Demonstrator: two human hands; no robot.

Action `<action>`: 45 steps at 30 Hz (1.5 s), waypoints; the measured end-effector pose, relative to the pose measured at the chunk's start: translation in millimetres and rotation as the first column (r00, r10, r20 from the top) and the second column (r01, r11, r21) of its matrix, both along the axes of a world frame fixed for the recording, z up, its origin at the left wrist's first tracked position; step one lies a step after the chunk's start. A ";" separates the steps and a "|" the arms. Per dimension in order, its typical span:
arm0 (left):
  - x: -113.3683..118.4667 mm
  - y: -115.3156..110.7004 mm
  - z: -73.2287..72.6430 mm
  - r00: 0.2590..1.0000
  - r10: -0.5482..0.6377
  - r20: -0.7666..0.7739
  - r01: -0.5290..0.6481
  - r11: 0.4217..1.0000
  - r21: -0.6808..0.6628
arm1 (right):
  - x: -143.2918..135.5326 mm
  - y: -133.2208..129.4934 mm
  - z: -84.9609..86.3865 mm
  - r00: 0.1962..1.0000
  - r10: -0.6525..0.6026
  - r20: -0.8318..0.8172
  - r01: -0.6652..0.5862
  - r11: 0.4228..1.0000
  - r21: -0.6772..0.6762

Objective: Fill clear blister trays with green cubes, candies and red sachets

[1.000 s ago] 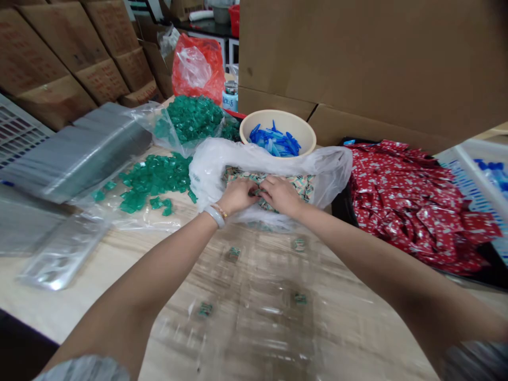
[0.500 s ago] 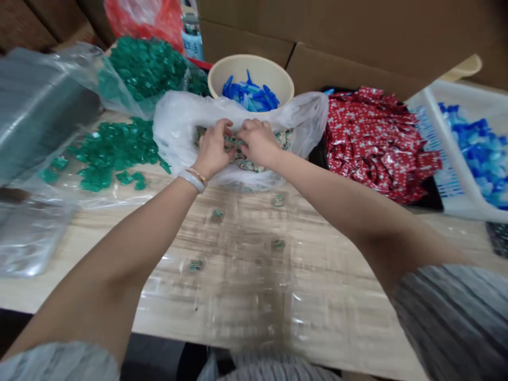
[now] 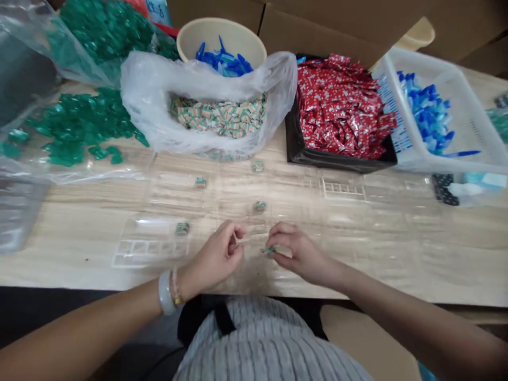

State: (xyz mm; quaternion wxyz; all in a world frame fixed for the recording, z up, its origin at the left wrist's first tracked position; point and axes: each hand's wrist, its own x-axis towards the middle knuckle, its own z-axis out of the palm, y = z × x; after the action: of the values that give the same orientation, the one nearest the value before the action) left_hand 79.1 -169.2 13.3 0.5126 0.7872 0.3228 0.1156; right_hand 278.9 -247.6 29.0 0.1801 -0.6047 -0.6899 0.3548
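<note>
My right hand (image 3: 299, 251) is closed in a pinch on a small green striped piece (image 3: 270, 250), low over clear plastic trays (image 3: 151, 247) near the table's front. Opposite it, my left hand (image 3: 218, 253) has its thumb and fingers curled together; whatever they hold is hidden. Single striped pieces lie in several compartments, among them one piece (image 3: 182, 228) at the left and another piece (image 3: 260, 206) beyond my hands. Farther back, a white plastic bag (image 3: 145, 116) gapes around a heap of the same striped pieces (image 3: 230, 116).
Green translucent pieces (image 3: 79, 127) lie at the left. Behind the bag stands a cream bowl (image 3: 222, 32) with blue pieces. A black box (image 3: 329, 161) holds red patterned packets (image 3: 345, 106); a white basket (image 3: 460, 69) with blue pieces is at the right. Cardboard (image 3: 337, 21) borders the back.
Both hands have come out of the white bag and back towards me, over the trays. A striped piece now shows in my right fingers. The view has tilted down and shifted right.
</note>
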 end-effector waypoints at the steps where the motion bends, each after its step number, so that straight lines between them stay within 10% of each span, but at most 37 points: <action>1: -5.7 -11.1 -6.4 1.000 -0.019 -0.009 0.020 0.998 0.054 | -9.5 -7.5 -5.2 0.999 0.014 0.036 -0.014 1.000 -0.007; 6: -21.3 -34.5 -39.9 0.977 -0.181 -0.111 0.211 0.774 0.597 | -39.8 -17.8 -20.4 0.915 0.097 0.392 -0.097 0.995 -0.019; 10: -20.4 -30.5 -49.8 0.961 -0.149 -0.234 0.276 0.609 0.744 | -46.6 -16.6 -22.3 0.797 0.143 0.587 -0.160 0.987 -0.023; 25: -17.8 -17.2 -37.7 0.911 -0.247 -0.330 0.411 0.609 0.678 | -35.5 -19.3 -30.4 0.838 0.090 0.538 -0.148 0.987 0.065; 33: -12.1 -6.7 -28.6 0.782 -0.487 -0.389 0.609 0.465 0.642 | -30.9 -16.5 -24.6 0.836 0.133 0.532 -0.164 0.986 0.011; 45: -11.1 -1.4 -31.7 0.800 -0.509 -0.318 0.579 0.516 0.631 | -17.5 -23.5 -31.8 0.871 0.215 0.442 -0.256 0.966 0.035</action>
State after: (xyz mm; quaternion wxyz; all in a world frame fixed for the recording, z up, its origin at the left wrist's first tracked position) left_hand 68.1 -170.6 -18.3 0.1678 0.9854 0.0141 0.0262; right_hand 261.4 -271.2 -2.8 0.0050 -0.5709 -0.7967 0.1980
